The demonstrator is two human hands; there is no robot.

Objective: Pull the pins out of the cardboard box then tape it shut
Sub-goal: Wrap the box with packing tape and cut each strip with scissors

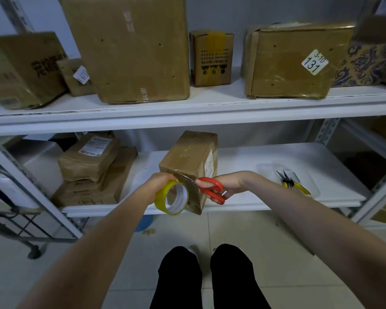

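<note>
A small brown cardboard box [188, 157] with a white label on its right side stands at the front of the lower white shelf [243, 159]. My left hand [158, 184] grips a yellow roll of tape [172, 198] against the box's near left corner. My right hand [226, 186] holds red-handled scissors [211, 188], whose blades point left at the tape strip on the box's front edge. The pins are not visible.
Yellow-handled pliers [293, 182] lie in a clear tray on the shelf's right. Stacked brown parcels [91, 168] sit at its left. The upper shelf [187, 110] carries several taped cartons. A wheeled metal cart [20, 219] stands at far left. My legs are below on tiled floor.
</note>
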